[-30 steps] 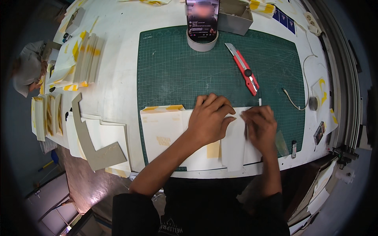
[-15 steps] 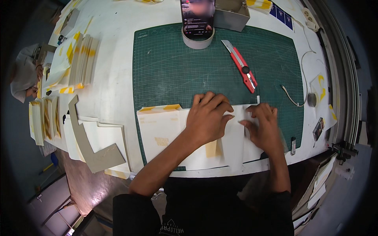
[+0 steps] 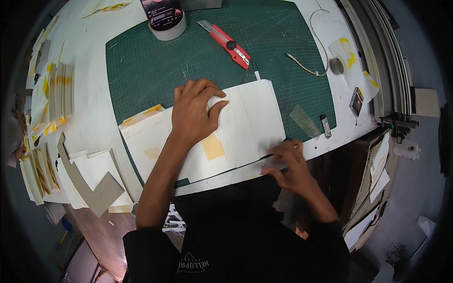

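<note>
A white folded paper sheet (image 3: 252, 118) with pale yellow print lies near the front edge of the green cutting mat (image 3: 151, 66). My left hand (image 3: 196, 111) bears down on it, fingers curled and thumb tip close to the index finger; the palm hides part of the paper. A yellow patch (image 3: 213, 147) shows beside the wrist. At the sheet's lower right corner, my right hand (image 3: 292, 165) is apart from it, thumb and fingers spread, fingertips blurred. Beyond the paper rests a red box cutter (image 3: 229, 45), blade partly out.
A phone (image 3: 163, 14) leans in a tape roll (image 3: 170, 32) at the back. Paper stacks (image 3: 61, 92) and a grey cardboard piece (image 3: 96, 188) occupy the left. To the right are a clear strip (image 3: 304, 121), a lighter (image 3: 325, 126), a small box (image 3: 356, 101) and a white cable (image 3: 304, 68).
The whole view has shifted and turned. My right hand has moved from the paper's far edge toward its near right corner. The paper's right part now lies flat and uncovered. My left hand stays on it.
</note>
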The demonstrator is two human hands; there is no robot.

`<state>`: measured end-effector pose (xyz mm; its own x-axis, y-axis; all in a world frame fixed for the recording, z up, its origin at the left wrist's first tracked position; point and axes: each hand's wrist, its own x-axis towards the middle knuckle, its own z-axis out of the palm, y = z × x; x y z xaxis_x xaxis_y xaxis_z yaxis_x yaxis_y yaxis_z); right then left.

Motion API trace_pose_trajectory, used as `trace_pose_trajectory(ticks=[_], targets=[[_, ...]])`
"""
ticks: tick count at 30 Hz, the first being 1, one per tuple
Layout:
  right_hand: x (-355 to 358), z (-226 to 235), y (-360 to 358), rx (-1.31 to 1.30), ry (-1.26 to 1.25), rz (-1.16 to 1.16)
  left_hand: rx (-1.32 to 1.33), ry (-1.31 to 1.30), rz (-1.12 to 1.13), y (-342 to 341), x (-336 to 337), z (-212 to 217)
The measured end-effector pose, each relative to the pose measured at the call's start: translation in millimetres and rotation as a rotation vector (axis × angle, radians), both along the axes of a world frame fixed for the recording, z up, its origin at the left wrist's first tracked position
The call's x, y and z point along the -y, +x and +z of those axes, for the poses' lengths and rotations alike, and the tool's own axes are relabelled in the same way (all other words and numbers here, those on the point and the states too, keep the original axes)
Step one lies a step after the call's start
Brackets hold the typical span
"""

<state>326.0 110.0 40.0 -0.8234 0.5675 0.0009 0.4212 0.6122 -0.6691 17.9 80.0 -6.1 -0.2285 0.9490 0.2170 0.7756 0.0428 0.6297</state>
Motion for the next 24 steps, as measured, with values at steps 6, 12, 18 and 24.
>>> trace_pose_trajectory(ticks=[6, 12, 18, 24], targets=[[-35.8, -22.8, -64.0, -0.062, 0.407, -0.165, -0.026, 0.061, -0.018, -1.1, -1.9, -1.2], [-87.3, -23.0, -125.5, 0.034, 0.368, -0.261, 0.008, 0.075, -0.023, 3.1, -0.2, -1.8], [-95.8, -10.5, -144.6, 0.209, 0.076, -0.45, 0.029, 0.055, -0.04, 0.9, 4.2, 4.9], [-100.1, -15.8, -157.2, 0.22, 0.002, -0.57, 0.009, 0.053, -0.034, -1.5, 2.8, 7.2]])
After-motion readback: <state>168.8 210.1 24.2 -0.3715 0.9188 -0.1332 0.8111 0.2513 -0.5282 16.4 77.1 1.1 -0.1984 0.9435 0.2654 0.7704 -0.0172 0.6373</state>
